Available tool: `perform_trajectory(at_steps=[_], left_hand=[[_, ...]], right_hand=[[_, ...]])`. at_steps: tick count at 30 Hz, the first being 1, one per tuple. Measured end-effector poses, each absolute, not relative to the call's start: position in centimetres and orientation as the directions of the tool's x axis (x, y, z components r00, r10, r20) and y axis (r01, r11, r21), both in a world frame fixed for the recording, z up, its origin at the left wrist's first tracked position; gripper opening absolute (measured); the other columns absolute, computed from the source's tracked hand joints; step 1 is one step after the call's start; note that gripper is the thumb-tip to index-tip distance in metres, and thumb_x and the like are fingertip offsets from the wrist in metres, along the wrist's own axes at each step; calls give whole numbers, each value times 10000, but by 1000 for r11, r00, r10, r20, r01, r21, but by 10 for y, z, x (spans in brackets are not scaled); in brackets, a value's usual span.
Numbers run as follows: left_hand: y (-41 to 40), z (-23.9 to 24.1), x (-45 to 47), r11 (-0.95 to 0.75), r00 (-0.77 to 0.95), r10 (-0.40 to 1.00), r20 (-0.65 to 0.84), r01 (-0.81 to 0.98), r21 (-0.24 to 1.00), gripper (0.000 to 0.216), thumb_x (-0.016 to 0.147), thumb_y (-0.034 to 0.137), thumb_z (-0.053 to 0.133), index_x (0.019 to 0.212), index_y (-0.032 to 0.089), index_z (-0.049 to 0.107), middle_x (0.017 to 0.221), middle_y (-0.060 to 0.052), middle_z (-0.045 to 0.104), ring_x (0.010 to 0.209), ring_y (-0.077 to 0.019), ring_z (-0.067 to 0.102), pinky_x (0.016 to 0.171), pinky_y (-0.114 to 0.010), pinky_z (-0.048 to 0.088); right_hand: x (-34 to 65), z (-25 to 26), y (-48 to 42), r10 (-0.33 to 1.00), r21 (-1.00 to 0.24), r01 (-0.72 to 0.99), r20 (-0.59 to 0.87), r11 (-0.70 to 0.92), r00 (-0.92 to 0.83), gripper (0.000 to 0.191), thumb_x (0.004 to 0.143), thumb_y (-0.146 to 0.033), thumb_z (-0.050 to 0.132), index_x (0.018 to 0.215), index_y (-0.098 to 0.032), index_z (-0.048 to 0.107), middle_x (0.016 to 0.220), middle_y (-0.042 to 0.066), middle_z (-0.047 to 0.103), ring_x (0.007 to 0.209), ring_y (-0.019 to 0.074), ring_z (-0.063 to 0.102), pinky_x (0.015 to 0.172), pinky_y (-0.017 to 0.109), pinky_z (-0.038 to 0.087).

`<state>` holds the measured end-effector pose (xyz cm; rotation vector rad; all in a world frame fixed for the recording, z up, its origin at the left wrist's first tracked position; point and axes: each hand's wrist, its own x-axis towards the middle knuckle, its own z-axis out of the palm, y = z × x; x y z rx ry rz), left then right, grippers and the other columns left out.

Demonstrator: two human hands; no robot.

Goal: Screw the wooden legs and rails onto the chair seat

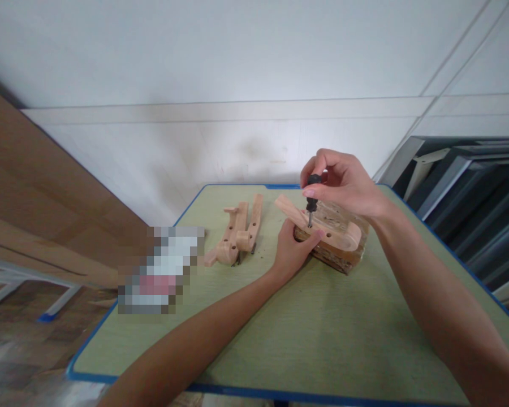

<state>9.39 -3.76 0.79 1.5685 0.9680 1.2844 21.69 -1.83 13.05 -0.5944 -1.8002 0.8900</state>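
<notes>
While 1 tall brown cardboard piece [63,186] leans in at the far left, 2 white metal legs [62,301] with blue feet show low down beside it. Next comes 1 green table [343,339] with a blue edge, reaching across to the right. On its left side is 1 patch [161,271] of blurry squares, too blurred to name.

Then come some loose wooden hooks [240,226], at least 2, lying close together. They overlap, so I can't tell the full count. Their flat ends point away from the person. At least 2 thin dark screws [253,248] lie by their round ends.

Next is 1 left hand [290,246], partly closed on 1 more wooden hook [340,230], with its thumb on the wood and some fingers hidden. This hook sits on top of 1 chipboard block [341,264], right of the table's middle. Its long way slants from back left to front right, with the round end at front right. 1 open dark hole shows in it.

1 black screwdriver [311,195] stands nearly straight up, tip down on the hook, left of that hole. 1 right hand [343,181] pinches its handle between bent fingers and thumb. At the far right, many dark panels [470,198] lean together, too crowded to count.
</notes>
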Motion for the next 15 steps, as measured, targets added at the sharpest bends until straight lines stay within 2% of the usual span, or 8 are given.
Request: perform_trajectory(at_steps=[3,8,12,15], left_hand=[[-37,8,94,-331,169,932,320,39,943,438,723,365,646,1089,152,536,1093,-105,610,1021,-211,566,891,-343,427],[-37,8,94,-335,163,931,325,36,942,442,713,367,656,1080,150,539,1085,-99,618,1008,-200,567,896,-336,419],[-36,7,95,-340,164,930,328,44,940,448,715,361,654,1088,142,536,1089,-105,612,1008,-201,564,896,-335,420],[-36,6,95,-324,169,935,312,50,945,462,716,376,652,1095,139,533,1074,-105,615,994,-203,570,879,-331,429]], right_hand=[[215,128,-17,764,-804,9,561,595,-318,359,634,-257,750,626,-184,398,663,-19,560,573,64,515,456,188,405],[215,125,-15,773,-781,71,593,620,-223,423,624,-288,758,591,-204,345,542,-53,449,458,45,432,365,191,307],[216,126,-15,799,-808,86,551,583,-243,408,652,-317,737,631,-212,343,520,-79,434,350,18,350,298,187,228],[220,130,-16,801,-827,77,510,557,-315,348,689,-340,706,746,-218,385,563,-87,493,350,14,382,300,166,243]])
